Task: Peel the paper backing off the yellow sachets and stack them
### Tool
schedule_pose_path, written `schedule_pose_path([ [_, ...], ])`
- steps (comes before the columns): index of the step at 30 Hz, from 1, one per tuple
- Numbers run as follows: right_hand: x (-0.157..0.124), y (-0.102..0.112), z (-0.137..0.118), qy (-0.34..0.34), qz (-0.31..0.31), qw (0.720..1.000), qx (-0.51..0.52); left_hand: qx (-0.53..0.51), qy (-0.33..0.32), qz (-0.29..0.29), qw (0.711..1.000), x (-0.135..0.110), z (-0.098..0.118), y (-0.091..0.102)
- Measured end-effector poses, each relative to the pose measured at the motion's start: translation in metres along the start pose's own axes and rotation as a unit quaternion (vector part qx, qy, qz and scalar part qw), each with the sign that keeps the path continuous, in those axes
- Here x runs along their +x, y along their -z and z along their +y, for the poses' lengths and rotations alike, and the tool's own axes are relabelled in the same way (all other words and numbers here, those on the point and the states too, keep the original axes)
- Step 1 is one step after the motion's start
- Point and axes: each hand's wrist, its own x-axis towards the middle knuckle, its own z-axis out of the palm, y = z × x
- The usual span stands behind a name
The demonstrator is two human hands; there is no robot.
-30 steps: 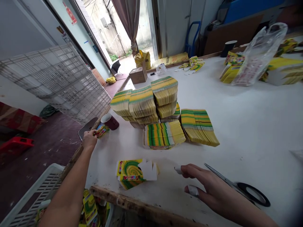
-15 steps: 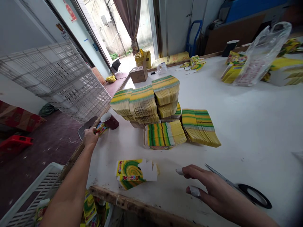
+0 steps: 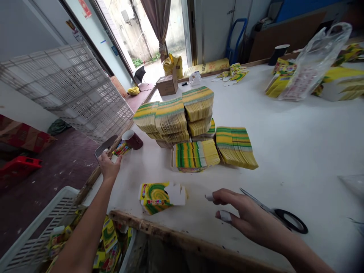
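Note:
My left hand [image 3: 109, 166] reaches to the table's left edge, fingers apart, just short of a small colourful packet [image 3: 121, 148] that lies beside a dark red mug [image 3: 133, 139]. A phone [image 3: 104, 146] lies at the edge by the fingertips. My right hand [image 3: 246, 218] rests on the white table [image 3: 298, 151] with fingers stretched out and tape on two fingertips, holding nothing. Black-handled scissors [image 3: 277, 215] lie right behind it. A few flat yellow-green cartons [image 3: 159, 194] lie between my hands.
Tall stacks of flat yellow-green cartons [image 3: 184, 117] fill the table's middle. A white crate [image 3: 31, 235] with packets stands below at the left. A clear plastic bag [image 3: 311, 64], more cartons, a black cup [image 3: 280, 52] and a cardboard box [image 3: 166, 85] sit at the far side.
My left hand held the small packet near the mug; now the packet lies on the table and the hand has drawn back a little. The right hand stays flat.

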Motion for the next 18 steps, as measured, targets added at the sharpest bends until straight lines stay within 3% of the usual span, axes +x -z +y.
schedule_pose_path([
  [4,0.0,-0.013,-0.006,0.046,0.021,0.999,0.002,-0.075,0.076,0.011,0.994,-0.06,0.014,0.008],
  [9,0.005,-0.047,-0.02,0.098,0.039,0.993,-0.047,-0.194,0.141,-0.002,0.971,-0.145,0.036,0.027],
  [15,0.056,-0.097,-0.053,0.079,0.085,0.98,-0.163,-0.337,0.23,0.099,0.907,-0.221,0.062,0.049],
  [18,0.082,-0.121,-0.065,0.033,0.115,0.97,-0.213,-0.402,0.252,0.132,0.87,-0.256,0.076,0.054],
])
